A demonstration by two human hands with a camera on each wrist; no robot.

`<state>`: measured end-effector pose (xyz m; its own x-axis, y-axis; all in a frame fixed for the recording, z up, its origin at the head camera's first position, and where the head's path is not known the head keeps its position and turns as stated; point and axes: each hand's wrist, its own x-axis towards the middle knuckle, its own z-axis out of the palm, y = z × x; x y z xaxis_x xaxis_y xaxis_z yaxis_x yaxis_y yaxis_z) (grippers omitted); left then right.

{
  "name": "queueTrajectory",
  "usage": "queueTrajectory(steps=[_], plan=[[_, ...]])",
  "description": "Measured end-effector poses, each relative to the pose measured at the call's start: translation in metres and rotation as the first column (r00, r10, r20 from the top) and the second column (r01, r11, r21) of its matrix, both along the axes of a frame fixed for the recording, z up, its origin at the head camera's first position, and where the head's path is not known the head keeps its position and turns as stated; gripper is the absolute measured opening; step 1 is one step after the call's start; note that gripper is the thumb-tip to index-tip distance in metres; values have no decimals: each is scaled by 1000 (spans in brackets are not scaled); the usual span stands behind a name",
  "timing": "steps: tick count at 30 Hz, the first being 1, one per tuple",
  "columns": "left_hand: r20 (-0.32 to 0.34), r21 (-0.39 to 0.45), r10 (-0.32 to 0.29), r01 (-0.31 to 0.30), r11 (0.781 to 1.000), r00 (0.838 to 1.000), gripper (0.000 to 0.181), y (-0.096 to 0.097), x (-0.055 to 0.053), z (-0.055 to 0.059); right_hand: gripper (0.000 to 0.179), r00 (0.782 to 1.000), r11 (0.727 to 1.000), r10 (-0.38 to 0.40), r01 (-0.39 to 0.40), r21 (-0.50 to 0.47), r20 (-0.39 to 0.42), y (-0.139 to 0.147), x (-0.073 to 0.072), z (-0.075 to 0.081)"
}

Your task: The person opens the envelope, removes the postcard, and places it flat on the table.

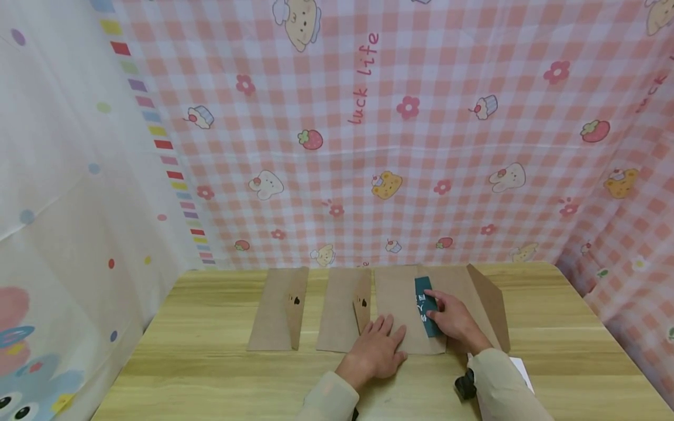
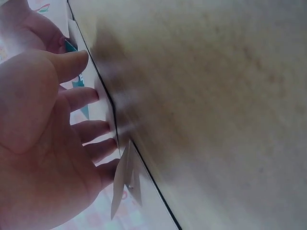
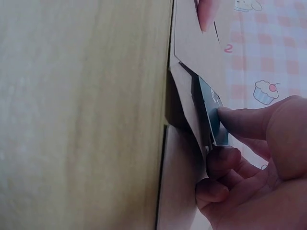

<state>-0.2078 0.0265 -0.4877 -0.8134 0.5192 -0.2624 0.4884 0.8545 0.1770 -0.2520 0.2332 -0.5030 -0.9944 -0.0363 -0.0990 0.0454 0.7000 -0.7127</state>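
Pale sleeves (image 1: 329,399) sit right at the bottom edge of the head view, and out of them, look, two bare hands on the brown paper! Lower centre now: the left hand (image 1: 375,349) lies palm down, fingers spread and nearly straight, gripping nothing, fingertips resting on the lower left of the third envelope (image 1: 396,298). Just right of it, the busy one: the right hand (image 1: 458,318), thumb and fingers bent together, pinching the edge of a teal piece (image 1: 433,328) with white lettering. That teal piece lies right of centre in the frame, over the third envelope's right side; whether it is joined to the paper, I cannot tell. Over to the right wrist view, and there's the pinch plain at centre right, thumb on one face, a finger on the other.

Across the row! First envelope (image 1: 265,310) left of centre, second envelope (image 1: 337,304) next along, each with a flap and a dark print, the second's flap poking up near the left hand. Fourth envelope (image 1: 463,280) on the right, its darker flap (image 1: 492,301) spread at the side. Lower right, near the right wrist, a small black object (image 1: 466,385), and all of it on the wood-grain table (image 1: 184,362)
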Motion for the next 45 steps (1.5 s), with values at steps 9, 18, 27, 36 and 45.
queueTrajectory(steps=[9,18,27,36,45], plan=[[23,2,6,-6,1000,1000,56,0,1,0,49,1000,999,13,-13,29,-17,-1,1,0],[28,-9,3,-3,1000,1000,56,0,2,1,48,998,999,37,-35,42,-55,1,2,2],[23,-24,3,-3,1000,1000,57,1,0,1,48,998,998,41,-39,42,-54,2,0,2],[6,-25,5,-5,1000,1000,56,1,0,1,48,998,999,42,-40,36,-49,2,-1,4],[12,-21,8,-8,1000,1000,57,0,-1,0,48,997,998,46,-44,35,-63,2,0,7]])
